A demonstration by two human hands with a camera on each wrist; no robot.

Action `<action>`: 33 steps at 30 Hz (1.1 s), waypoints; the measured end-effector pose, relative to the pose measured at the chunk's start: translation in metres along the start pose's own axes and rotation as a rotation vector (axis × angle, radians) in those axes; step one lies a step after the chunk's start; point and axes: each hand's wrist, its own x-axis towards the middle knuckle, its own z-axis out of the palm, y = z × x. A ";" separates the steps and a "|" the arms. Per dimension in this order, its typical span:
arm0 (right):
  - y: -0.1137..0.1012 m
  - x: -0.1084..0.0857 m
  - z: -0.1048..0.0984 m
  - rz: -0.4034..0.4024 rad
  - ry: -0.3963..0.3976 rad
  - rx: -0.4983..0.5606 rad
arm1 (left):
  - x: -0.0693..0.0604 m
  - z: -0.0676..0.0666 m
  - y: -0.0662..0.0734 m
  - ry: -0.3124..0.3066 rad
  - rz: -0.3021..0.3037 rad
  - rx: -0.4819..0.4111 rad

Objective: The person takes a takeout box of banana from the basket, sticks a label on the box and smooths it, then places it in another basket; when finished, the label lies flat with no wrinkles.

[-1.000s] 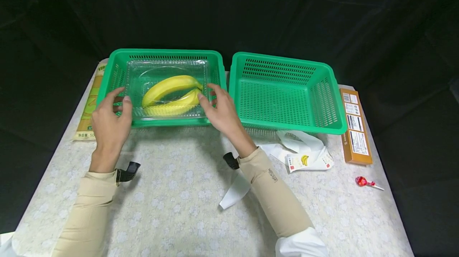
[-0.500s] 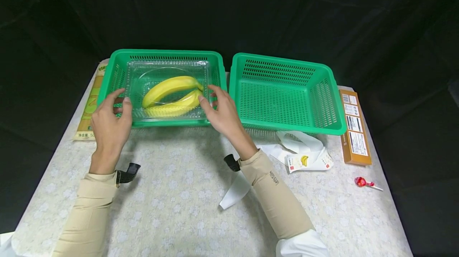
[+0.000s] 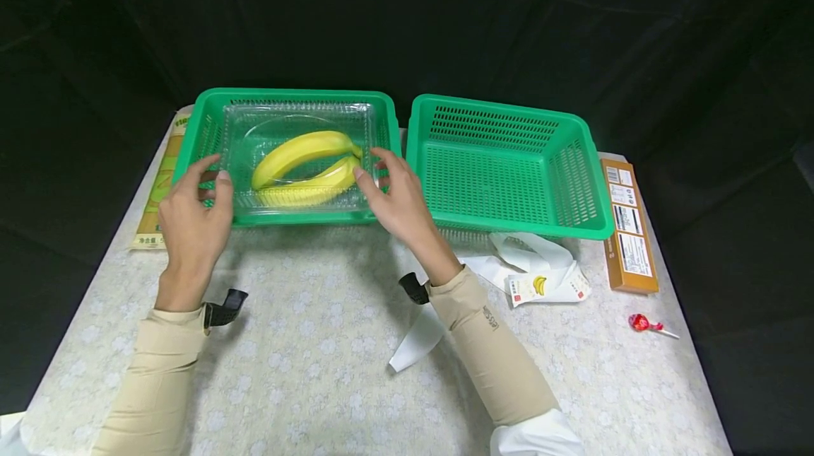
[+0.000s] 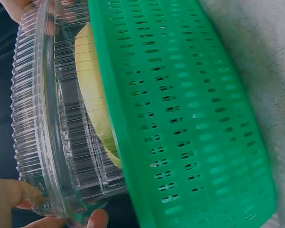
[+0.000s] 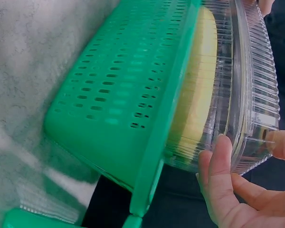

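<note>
Two yellow bananas (image 3: 305, 148) lie inside a clear plastic clamshell box (image 3: 295, 120). The box is over the left green basket (image 3: 292, 93), and both wrist views show it standing partly above the basket's rim. My left hand (image 3: 197, 219) grips the box's left end, thumb at the near corner. At the opposite end, my right hand (image 3: 399, 201) grips the box between thumb and fingers. The left wrist view shows the ribbed side of the box (image 4: 31, 104) beside the perforated basket wall (image 4: 175, 109). The box's underside is hidden.
Right of the left basket stands a second green basket (image 3: 490, 180) with nothing in it. A white strap with a banana label (image 3: 540, 286) lies before it. An orange-brown box (image 3: 629, 230) and a red lollipop (image 3: 642, 323) are farther right; a green-beige packet (image 3: 152, 215) lies left.
The clamshell box with the bananas has risen slightly, its far edge shifting a little upward in the head view. Both hands keep their grip on its ends.
</note>
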 end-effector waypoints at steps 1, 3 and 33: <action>0.000 0.000 -0.001 -0.003 0.001 0.001 | 0.000 0.000 0.000 0.005 0.003 -0.003; -0.001 -0.001 -0.001 -0.009 0.004 0.001 | -0.001 -0.001 0.000 0.012 0.005 -0.004; -0.010 -0.007 -0.007 0.004 -0.002 -0.002 | -0.002 -0.009 0.006 0.025 0.010 -0.011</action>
